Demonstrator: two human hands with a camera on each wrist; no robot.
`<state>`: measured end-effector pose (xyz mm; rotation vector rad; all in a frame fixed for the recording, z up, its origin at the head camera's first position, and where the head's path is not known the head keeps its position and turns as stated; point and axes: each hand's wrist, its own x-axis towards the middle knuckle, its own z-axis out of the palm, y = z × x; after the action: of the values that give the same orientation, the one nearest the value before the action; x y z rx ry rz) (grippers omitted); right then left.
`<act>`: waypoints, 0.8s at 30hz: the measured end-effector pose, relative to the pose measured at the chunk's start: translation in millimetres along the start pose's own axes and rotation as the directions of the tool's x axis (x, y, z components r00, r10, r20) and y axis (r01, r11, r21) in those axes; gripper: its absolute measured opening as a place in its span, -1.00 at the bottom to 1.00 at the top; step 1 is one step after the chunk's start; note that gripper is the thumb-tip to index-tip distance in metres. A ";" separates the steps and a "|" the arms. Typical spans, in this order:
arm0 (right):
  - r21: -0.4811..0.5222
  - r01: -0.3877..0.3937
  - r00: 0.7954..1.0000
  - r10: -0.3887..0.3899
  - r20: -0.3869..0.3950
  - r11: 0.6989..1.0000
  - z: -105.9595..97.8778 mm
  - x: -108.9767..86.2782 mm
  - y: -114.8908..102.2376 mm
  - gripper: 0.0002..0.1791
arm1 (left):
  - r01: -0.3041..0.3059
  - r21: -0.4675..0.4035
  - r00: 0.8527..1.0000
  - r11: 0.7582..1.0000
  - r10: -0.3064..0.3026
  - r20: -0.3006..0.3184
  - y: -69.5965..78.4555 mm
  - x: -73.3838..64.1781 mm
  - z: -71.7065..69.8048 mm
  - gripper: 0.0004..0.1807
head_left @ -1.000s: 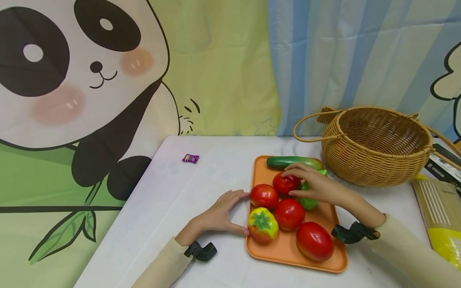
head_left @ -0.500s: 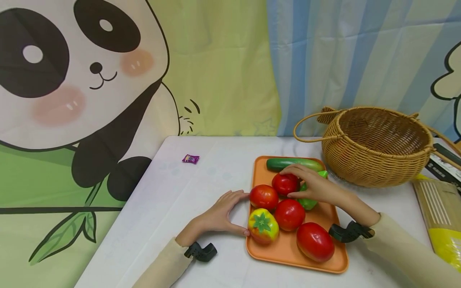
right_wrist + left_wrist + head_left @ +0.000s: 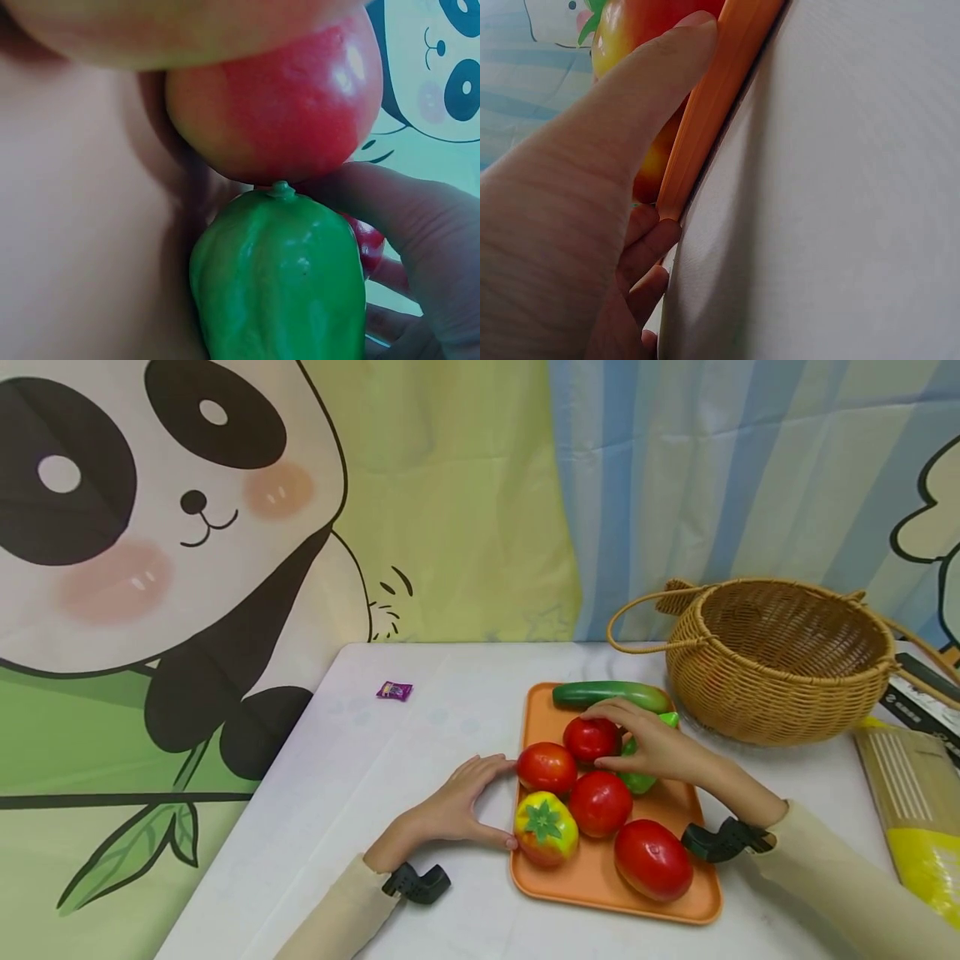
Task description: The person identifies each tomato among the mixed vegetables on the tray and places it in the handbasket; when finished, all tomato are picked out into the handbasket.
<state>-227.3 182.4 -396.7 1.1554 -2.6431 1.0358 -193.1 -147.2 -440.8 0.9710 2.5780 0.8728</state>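
Observation:
An orange tray on the white table bears shiny fruit and vegetables. My left hand is at its left edge, fingers spread, with thumb and fingertips touching the rim in the left wrist view. My right hand holds a round red fruit near the back, index finger on top and thumb at its near side. A green pepper lies under that hand. Beside these are a red-orange fruit, another red fruit, a yellow-red fruit with green leaves and a large oval red fruit.
A cucumber lies along the tray's back edge. Behind, to the right, stands a wicker basket with looped handles. A brown-and-yellow packet lies at the right. A small purple packet lies at the back left.
The view shifts very slightly. Both hands keep nearly the same places, and the fruit on the tray shows no clear movement of its own.

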 end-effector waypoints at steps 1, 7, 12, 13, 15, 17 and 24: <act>-0.001 0.005 1.000 -0.005 -0.008 1.000 -0.4 -0.5 0.2 -0.38 | 0.000 0.001 1.000 1.000 0.000 0.002 -0.1 0.2 0.2 0.10; -0.064 0.042 0.998 -0.046 -0.052 0.997 -2.2 -2.7 1.1 -0.36 | -0.001 -0.005 1.000 1.000 0.001 0.009 0.4 0.6 1.6 0.09; -0.088 0.064 0.995 -0.070 -0.068 0.994 -5.5 -2.8 -0.1 -0.36 | -0.007 -0.010 1.000 1.000 0.007 0.005 0.1 0.4 1.8 0.10; -0.086 0.070 0.995 -0.076 -0.071 0.994 -6.2 -2.6 -0.6 -0.36 | -0.008 -0.011 1.000 1.000 0.008 0.003 0.0 0.3 1.7 0.10; -0.080 0.077 0.993 -0.083 -0.079 0.994 -7.1 -2.2 -1.3 -0.35 | -0.008 -0.011 1.000 1.000 0.008 0.002 -0.7 -0.1 1.4 0.10; -0.080 0.085 0.991 -0.093 -0.092 0.993 -8.1 -1.5 -2.0 -0.34 | -0.006 -0.011 1.000 1.000 0.006 0.000 -1.1 -0.2 1.0 0.10; -0.080 0.117 0.984 -0.126 -0.123 0.990 -15.1 2.7 -6.1 -0.33 | -0.010 -0.019 1.000 1.000 0.010 0.006 -1.1 1.1 -0.5 0.09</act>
<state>-227.9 186.9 -380.8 1.1773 -2.4573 0.9505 -194.7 -147.4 -441.1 0.9803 2.5574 0.8946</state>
